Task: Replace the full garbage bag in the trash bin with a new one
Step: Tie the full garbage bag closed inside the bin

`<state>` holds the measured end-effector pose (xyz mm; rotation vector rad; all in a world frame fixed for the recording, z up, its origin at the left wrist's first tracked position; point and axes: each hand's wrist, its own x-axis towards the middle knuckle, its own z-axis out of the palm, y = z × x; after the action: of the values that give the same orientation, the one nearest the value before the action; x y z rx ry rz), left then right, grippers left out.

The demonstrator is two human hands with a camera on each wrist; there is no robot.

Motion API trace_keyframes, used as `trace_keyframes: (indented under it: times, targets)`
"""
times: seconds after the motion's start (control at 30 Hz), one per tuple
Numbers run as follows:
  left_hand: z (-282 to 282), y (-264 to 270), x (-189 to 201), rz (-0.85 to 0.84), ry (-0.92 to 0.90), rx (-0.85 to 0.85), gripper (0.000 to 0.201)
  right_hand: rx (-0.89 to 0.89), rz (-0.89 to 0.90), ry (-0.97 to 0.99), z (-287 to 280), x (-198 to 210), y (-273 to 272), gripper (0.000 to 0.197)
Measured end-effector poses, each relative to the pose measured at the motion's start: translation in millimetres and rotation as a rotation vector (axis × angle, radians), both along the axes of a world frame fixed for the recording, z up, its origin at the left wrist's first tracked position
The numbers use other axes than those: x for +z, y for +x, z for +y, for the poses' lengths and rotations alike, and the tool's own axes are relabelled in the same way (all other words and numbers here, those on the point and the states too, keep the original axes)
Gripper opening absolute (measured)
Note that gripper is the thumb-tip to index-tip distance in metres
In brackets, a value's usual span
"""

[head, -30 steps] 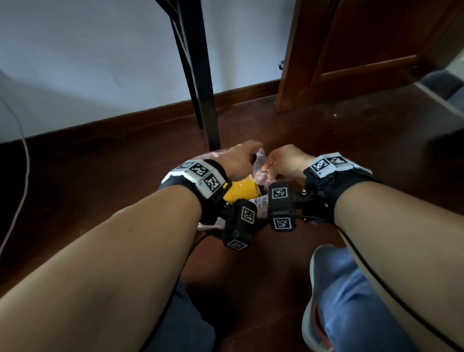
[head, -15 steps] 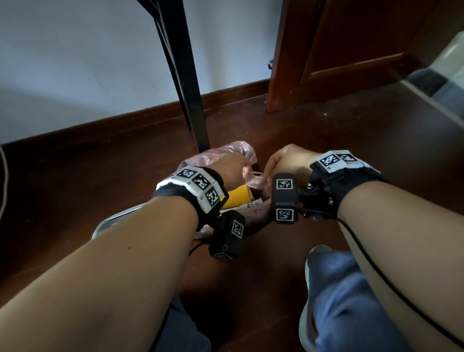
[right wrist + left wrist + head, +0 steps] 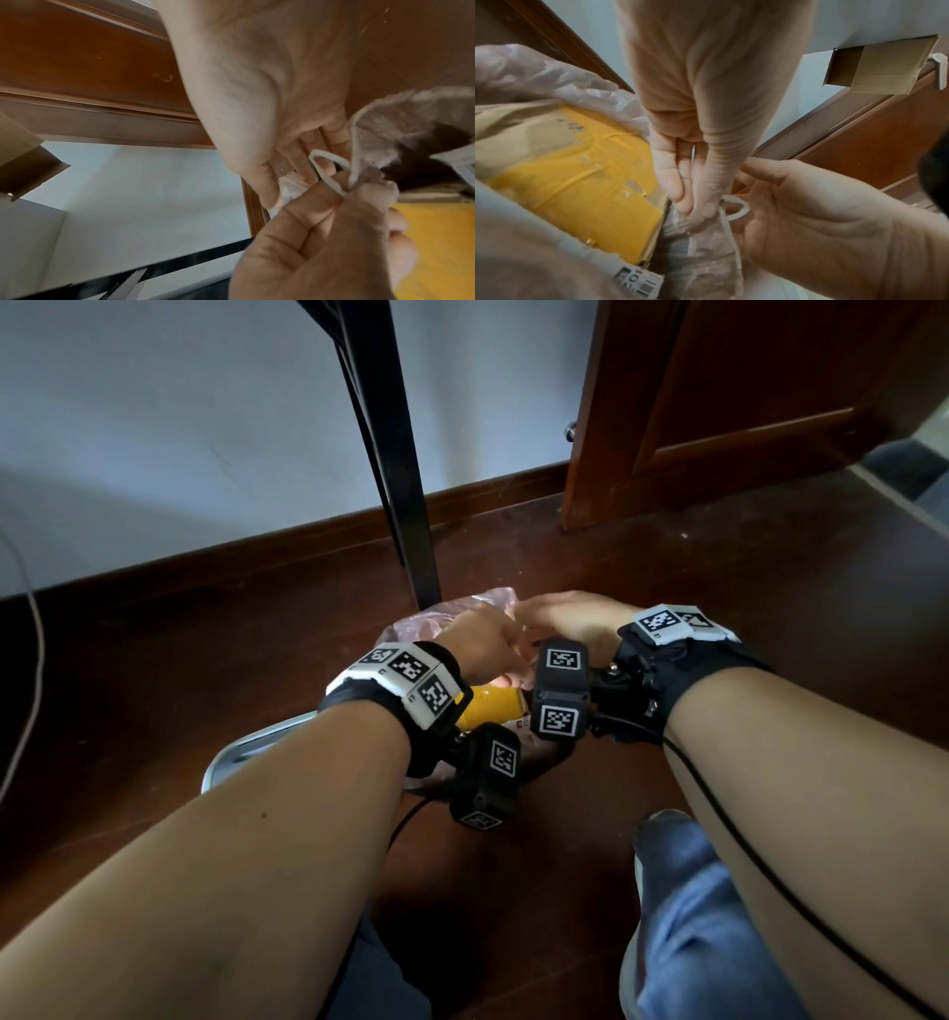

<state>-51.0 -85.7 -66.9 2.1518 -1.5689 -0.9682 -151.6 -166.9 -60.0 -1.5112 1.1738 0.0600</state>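
Observation:
A full pink translucent garbage bag (image 3: 452,613) sits in a grey-rimmed trash bin (image 3: 241,755) on the floor, with a yellow package (image 3: 493,706) inside it. Both hands meet over the bag's gathered top. My left hand (image 3: 482,644) pinches the bunched plastic (image 3: 700,225) between thumb and fingers. My right hand (image 3: 570,618) touches the left and pinches the same neck of plastic (image 3: 287,186). A white drawstring loop (image 3: 326,168) lies across a right fingertip. Most of the bin is hidden under my forearms.
A black table leg (image 3: 405,480) stands just behind the bag. A wooden door (image 3: 744,403) is at the back right and a thin cable (image 3: 31,660) hangs at the far left. My jeans-clad knee (image 3: 693,916) is at the lower right. Dark wooden floor surrounds the bin.
The two hands have closed in on each other over the bag's neck, the right hand sliding left until it touches the left. The plastic tuft once held up between them is now covered.

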Motion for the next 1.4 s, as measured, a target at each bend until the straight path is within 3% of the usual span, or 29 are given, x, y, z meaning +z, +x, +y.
trace_keyframes:
  times: [0.13, 0.23, 0.33, 0.43, 0.47, 0.6, 0.73, 0.9, 1.07, 1.23, 1.4]
  targets:
    - [0, 6, 1, 0.133, 0.065, 0.006, 0.012, -0.054, -0.068, 0.086, 1, -1, 0, 0.041]
    - [1, 18, 2, 0.238, 0.024, 0.171, 0.014, -0.109, -0.111, 0.089, -2, -4, -2, 0.041]
    - [2, 33, -2, 0.171, -0.098, 0.390, 0.022, -0.259, -0.184, 0.010, -6, -10, -3, 0.036]
    - [6, 41, -5, 0.133, -0.118, 0.455, 0.028, -0.336, -0.211, -0.081, -8, -12, -6, 0.019]
    - [7, 43, -5, 0.125, -0.114, 0.455, 0.030, -0.316, -0.207, -0.077, -6, -10, -6, 0.015]
    - [9, 45, 4, 0.127, -0.127, 0.421, 0.041, -0.124, -0.068, -0.227, 2, -6, 1, 0.030]
    - [9, 36, 8, 0.048, -0.066, 0.274, 0.048, 0.009, 0.050, -0.367, 7, 1, 7, 0.045]
    - [8, 19, 11, -0.156, 0.034, 0.030, 0.065, 0.122, 0.152, -0.454, 14, 7, 6, 0.024]
    - [9, 13, 19, -0.305, 0.037, -0.082, 0.062, 0.139, 0.169, -0.451, 16, 9, 2, 0.006]
    - [14, 19, 8, -0.346, 0.082, 0.000, 0.053, 0.130, 0.184, -0.502, 11, 12, -1, 0.032]
    - [23, 31, 9, -0.367, 0.070, 0.058, 0.049, -0.022, 0.211, -0.626, 10, 14, -7, 0.031]
